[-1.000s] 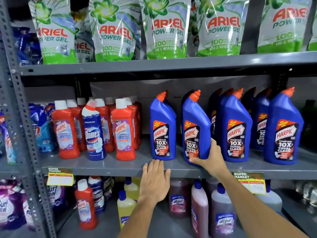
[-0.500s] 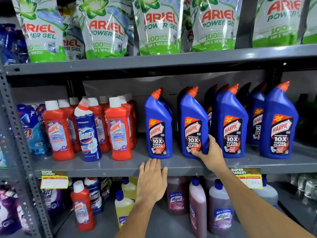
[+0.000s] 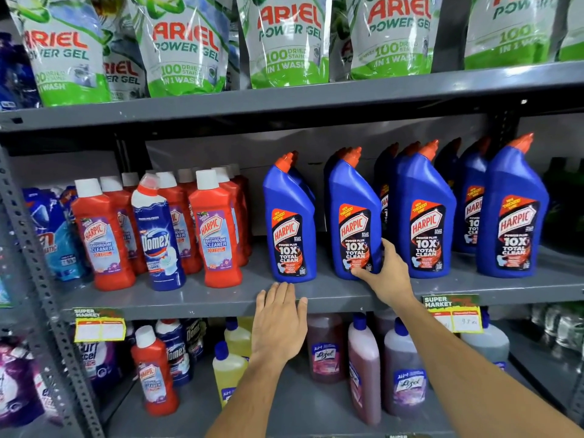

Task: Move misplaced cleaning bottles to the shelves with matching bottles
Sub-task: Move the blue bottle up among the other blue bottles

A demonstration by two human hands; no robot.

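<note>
Several blue Harpic bottles stand in a row on the middle shelf (image 3: 221,300). My right hand (image 3: 384,273) grips the lower right side of the second blue Harpic bottle (image 3: 352,216), which stands upright on the shelf. My left hand (image 3: 278,324) lies flat with fingers apart against the shelf's front edge, just below the first blue Harpic bottle (image 3: 292,222). A blue Domex bottle (image 3: 158,235) stands among several red Harpic bathroom cleaner bottles (image 3: 216,229) at the left. On the lower shelf one red Harpic bottle (image 3: 153,371) stands beside more Domex bottles (image 3: 175,349).
Ariel Power Gel pouches (image 3: 284,39) fill the top shelf. Yellow (image 3: 229,368) and purple Lizol bottles (image 3: 404,374) stand on the lower shelf under my arms. A perforated grey upright (image 3: 34,267) runs down the left. Yellow price tags (image 3: 99,330) hang on the shelf edge.
My right hand has pushed the blue Harpic bottle back from the edge and set it upright in line with the others. My left hand stays at the shelf edge.
</note>
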